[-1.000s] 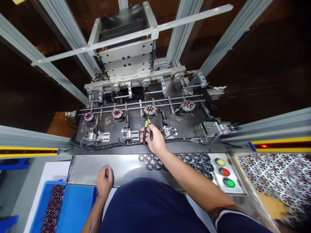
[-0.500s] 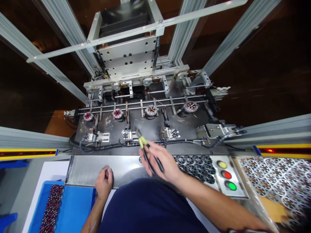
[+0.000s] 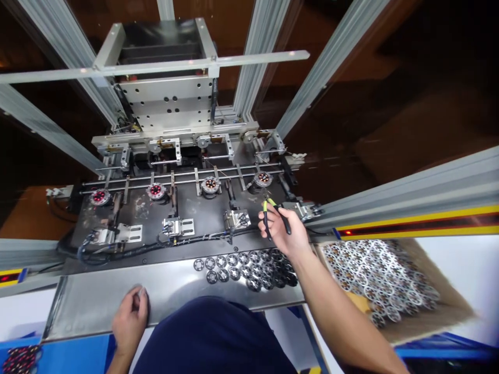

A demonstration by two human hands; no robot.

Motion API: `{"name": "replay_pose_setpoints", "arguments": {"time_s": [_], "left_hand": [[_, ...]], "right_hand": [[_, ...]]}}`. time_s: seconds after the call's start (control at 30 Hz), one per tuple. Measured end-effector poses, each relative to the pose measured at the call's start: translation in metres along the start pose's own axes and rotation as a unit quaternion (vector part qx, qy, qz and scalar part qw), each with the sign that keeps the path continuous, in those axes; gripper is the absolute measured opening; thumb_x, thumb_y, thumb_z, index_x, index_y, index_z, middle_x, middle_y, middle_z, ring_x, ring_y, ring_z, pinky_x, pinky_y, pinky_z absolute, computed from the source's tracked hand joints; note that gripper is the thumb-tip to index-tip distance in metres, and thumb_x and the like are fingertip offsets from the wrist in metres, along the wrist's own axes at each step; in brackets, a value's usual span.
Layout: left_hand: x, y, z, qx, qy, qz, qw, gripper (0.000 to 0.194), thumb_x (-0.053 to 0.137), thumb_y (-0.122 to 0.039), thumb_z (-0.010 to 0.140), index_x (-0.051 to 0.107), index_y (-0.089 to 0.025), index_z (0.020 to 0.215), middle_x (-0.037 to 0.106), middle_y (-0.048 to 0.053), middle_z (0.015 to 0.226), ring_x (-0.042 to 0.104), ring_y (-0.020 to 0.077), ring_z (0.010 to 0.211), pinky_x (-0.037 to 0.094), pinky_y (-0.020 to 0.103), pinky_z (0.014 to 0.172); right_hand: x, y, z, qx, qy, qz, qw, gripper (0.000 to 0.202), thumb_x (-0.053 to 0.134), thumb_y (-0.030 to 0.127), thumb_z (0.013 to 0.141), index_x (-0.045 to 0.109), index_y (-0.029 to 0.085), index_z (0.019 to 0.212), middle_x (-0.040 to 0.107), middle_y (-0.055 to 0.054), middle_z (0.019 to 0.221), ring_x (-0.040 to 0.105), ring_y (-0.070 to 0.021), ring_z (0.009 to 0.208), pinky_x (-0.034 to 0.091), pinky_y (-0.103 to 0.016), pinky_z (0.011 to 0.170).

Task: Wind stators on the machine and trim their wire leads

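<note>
My right hand [image 3: 283, 228] grips pliers [image 3: 265, 208] with green and black handles. Their jaws point up to just in front of the rightmost round fixture, which carries a ringed part [image 3: 263, 178] with orange-lit dots. Low on the left, my left hand [image 3: 131, 314] rests on the steel tray [image 3: 97, 296] near its front edge, fingers curled into a loose fist; anything inside it is hidden. To the left along the machine bed stand an orange-dotted part [image 3: 210, 184] and two red-dotted parts, one [image 3: 157, 190] nearer the middle and one [image 3: 100, 197] at the far left.
Several dark round parts [image 3: 234, 273] lie on the tray's right half. A box of silvery rings [image 3: 374, 275] sits at right. Yellow sensor bars [image 3: 421, 223] flank the machine. A blue bin [image 3: 78, 356] holds red-dotted parts at lower left. Clamps and cables line the bed's front.
My right hand has carried the pliers right, to the rightmost fixture. The whole view has turned rightward, hiding the buttons behind my right arm. My left hand stays curled on the tray.
</note>
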State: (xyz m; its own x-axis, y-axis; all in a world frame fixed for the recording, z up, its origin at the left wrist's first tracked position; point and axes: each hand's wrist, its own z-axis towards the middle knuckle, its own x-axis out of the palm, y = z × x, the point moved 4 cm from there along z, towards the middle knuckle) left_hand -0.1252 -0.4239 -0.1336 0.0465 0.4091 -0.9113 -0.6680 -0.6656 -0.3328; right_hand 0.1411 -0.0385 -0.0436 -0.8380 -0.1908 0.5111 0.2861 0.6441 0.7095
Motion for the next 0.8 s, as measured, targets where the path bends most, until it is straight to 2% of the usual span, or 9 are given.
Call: {"name": "replay_pose_setpoints", "arguments": {"time_s": [0.47, 0.6, 0.7, 0.77, 0.8], "left_hand": [[0.001, 0.002, -0.002, -0.024, 0.000, 0.016, 1.000, 0.035, 0.053, -0.048, 0.089, 0.070, -0.018, 0.096, 0.062, -0.001, 0.060, 0.060, 0.0145, 0.054, 0.042, 0.024, 0.053], [0.002, 0.002, -0.002, -0.039, 0.002, 0.006, 0.999, 0.035, 0.053, -0.049, 0.088, 0.070, -0.019, 0.095, 0.063, -0.001, 0.061, 0.060, 0.0152, 0.056, 0.042, 0.024, 0.054], [0.002, 0.002, -0.002, -0.057, 0.006, -0.010, 0.998, 0.035, 0.055, -0.049, 0.086, 0.071, -0.018, 0.094, 0.063, 0.000, 0.062, 0.060, 0.0154, 0.056, 0.042, 0.025, 0.055], [0.003, 0.002, -0.002, -0.070, 0.013, -0.029, 0.997, 0.034, 0.056, -0.048, 0.084, 0.071, -0.019, 0.092, 0.063, 0.000, 0.062, 0.060, 0.0156, 0.057, 0.042, 0.025, 0.056], [0.003, 0.003, -0.001, -0.077, 0.016, -0.039, 0.996, 0.033, 0.057, -0.048, 0.083, 0.071, -0.019, 0.091, 0.063, -0.001, 0.062, 0.060, 0.0157, 0.057, 0.042, 0.025, 0.057]], "right_hand": [[-0.011, -0.003, 0.020, -0.023, -0.006, 0.002, 1.000, 0.023, 0.052, 0.039, 0.075, 0.056, 0.022, 0.090, 0.062, 0.001, 0.069, 0.055, -0.0146, 0.053, 0.042, -0.024, 0.042], [-0.008, -0.001, 0.026, -0.025, -0.001, -0.005, 1.000, 0.022, 0.052, 0.038, 0.076, 0.056, 0.022, 0.089, 0.060, 0.001, 0.069, 0.053, -0.0140, 0.052, 0.043, -0.023, 0.040], [0.002, 0.005, 0.011, -0.031, 0.015, -0.006, 0.999, 0.021, 0.055, 0.036, 0.076, 0.057, 0.021, 0.090, 0.058, 0.003, 0.068, 0.050, -0.0109, 0.047, 0.039, -0.019, 0.036], [0.009, 0.007, -0.017, -0.032, 0.039, -0.009, 0.999, 0.025, 0.059, 0.037, 0.076, 0.060, 0.021, 0.096, 0.058, 0.002, 0.071, 0.048, -0.0095, 0.044, 0.036, -0.018, 0.032], [0.014, 0.005, -0.036, -0.023, 0.071, -0.017, 0.997, 0.030, 0.061, 0.039, 0.077, 0.061, 0.021, 0.101, 0.060, 0.001, 0.075, 0.049, -0.0091, 0.043, 0.035, -0.019, 0.031]]}}
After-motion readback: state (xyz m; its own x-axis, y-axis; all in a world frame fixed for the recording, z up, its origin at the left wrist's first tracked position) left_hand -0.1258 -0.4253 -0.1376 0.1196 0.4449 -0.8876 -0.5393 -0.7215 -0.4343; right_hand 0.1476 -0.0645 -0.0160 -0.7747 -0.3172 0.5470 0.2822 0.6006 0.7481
